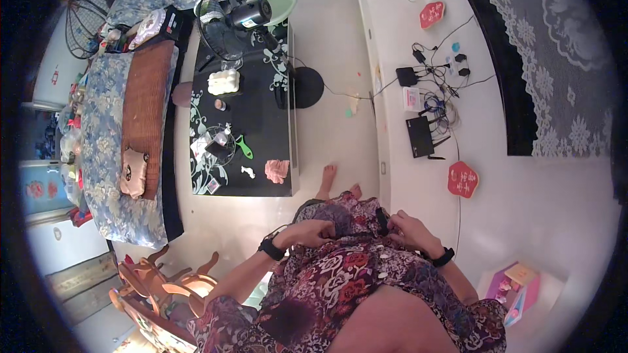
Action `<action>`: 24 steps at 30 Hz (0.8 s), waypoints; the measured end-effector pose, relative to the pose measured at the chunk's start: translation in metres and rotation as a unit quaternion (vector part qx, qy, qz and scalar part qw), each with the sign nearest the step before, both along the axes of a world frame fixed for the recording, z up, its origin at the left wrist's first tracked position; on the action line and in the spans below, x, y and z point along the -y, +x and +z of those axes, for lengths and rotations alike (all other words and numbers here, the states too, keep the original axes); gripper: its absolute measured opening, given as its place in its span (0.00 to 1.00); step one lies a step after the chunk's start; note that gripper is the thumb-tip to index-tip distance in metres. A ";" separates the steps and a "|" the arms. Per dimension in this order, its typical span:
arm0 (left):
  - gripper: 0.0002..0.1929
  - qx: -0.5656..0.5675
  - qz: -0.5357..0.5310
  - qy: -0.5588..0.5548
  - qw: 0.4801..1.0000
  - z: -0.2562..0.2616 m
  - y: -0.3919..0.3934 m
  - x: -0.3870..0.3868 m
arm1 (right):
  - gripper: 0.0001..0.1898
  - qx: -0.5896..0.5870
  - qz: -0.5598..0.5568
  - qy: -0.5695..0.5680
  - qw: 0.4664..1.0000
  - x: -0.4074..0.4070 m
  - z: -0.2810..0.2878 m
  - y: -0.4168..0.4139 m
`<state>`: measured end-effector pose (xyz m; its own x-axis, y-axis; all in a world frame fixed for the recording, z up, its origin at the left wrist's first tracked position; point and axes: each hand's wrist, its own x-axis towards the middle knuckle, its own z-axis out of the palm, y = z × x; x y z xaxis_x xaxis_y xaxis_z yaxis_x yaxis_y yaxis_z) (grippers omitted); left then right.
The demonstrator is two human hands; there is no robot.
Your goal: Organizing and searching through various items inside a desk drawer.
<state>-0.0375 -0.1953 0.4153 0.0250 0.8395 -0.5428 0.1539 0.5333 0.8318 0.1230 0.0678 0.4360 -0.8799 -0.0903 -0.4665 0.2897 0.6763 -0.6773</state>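
My left hand (312, 233) is at the waist of the floral dress (343, 264), its fingers curled against a dark band there. On the other side of the waist, my right hand (405, 229) is bent beside a black object (381, 220), possibly a strap or clip. What the fingertips of either hand grip is hidden by the fingers and the cloth. Each wrist wears a black band. Ahead on the left, a black coffee table (250, 127) carries a pink cloth (277, 171), a green peeler (244, 147) and a white tissue box (223, 82).
A fan (250, 13) stands behind the coffee table, its round base (309, 88) on the floor. On the right, a white cabinet (417, 215) holds a black router (420, 137) and tangled cables. Wooden chairs (189, 287) are at lower left, beyond them a floral-covered sofa (103, 157).
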 end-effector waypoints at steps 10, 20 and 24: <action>0.16 -0.021 0.033 -0.047 0.998 0.004 0.008 0.003 | 0.14 0.061 0.046 -0.124 0.989 -0.003 -0.004 0.001; 0.15 -0.015 0.106 0.029 0.994 -0.014 0.023 0.017 | 0.13 0.151 0.077 -0.161 0.972 -0.003 -0.001 -0.016; 0.15 -0.026 0.147 0.079 0.986 -0.017 0.032 0.023 | 0.12 0.151 0.119 -0.127 0.973 0.001 0.000 -0.027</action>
<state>-0.0054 -0.2184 0.3986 -0.2565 0.8807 -0.3982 0.0573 0.4251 0.9033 0.0956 0.0669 0.4356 -0.6469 -0.4210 -0.6359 0.3567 0.5699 -0.7402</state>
